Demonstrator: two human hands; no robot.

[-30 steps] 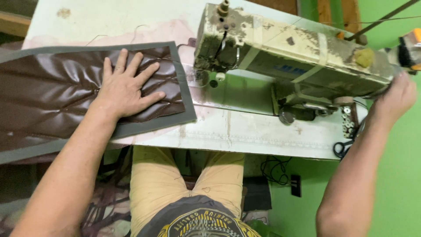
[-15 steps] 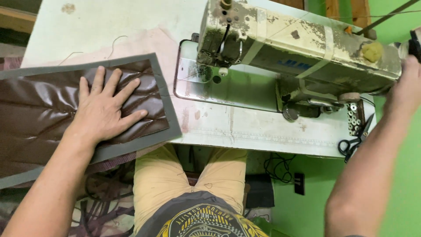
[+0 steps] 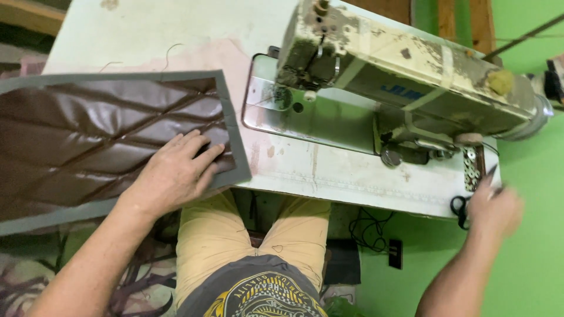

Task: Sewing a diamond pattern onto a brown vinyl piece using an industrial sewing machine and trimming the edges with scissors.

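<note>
Left hand (image 3: pixel 173 173) flat, fingers spread, pinning the brown quilted panel (image 3: pixel 100 138) on the worktop (image 3: pixel 329 176) left of the sewing machine (image 3: pixel 405 88); right hand (image 3: pixel 493 208), blurred, grip unclear, at black scissors (image 3: pixel 459 206) on the worktop edge; step judged a pause before stitching, panel needing feeding under the needle.

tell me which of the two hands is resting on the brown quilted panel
The left hand: it lies flat on the brown quilted panel near its grey border. The right hand is off at the table's right edge by the scissors, blurred.
</note>
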